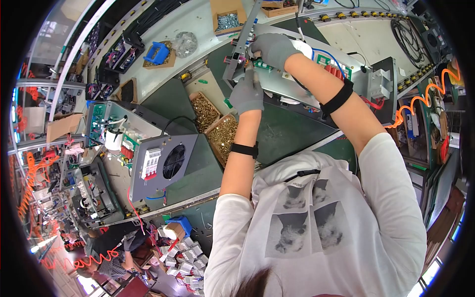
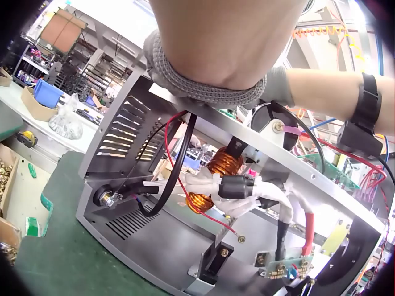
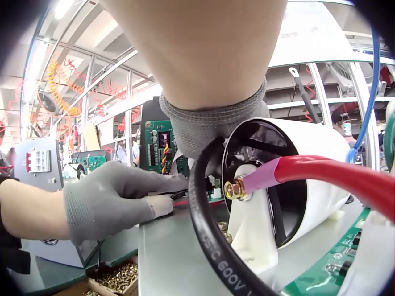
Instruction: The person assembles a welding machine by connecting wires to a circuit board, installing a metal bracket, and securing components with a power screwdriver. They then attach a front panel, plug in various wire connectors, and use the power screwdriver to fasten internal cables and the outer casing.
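Observation:
My gloved left hand (image 1: 247, 94) is at the panel end of an opened metal chassis (image 2: 142, 240). In the right wrist view, the thumb and forefinger of that left hand (image 3: 117, 200) pinch a thin black wire (image 3: 177, 196) beside a red one. My gloved right hand (image 1: 277, 49) reaches over the chassis with its fingers bent down behind the front panel (image 1: 241, 44), close to the left fingertips. Its fingers are hidden behind a white cylinder (image 3: 324, 160) and a thick black cable (image 3: 207, 216); I cannot tell what they hold. Copper coils (image 2: 223, 163) sit inside the chassis.
Boxes of brass screws (image 1: 222, 133) lie left of the chassis. A second unit with a fan panel (image 1: 166, 161) stands further left. Behind are a blue bin (image 1: 157, 53), a plastic bag (image 1: 185, 44) and a carton of silver fasteners (image 1: 228, 22). An orange coiled hose (image 1: 420, 91) hangs at right.

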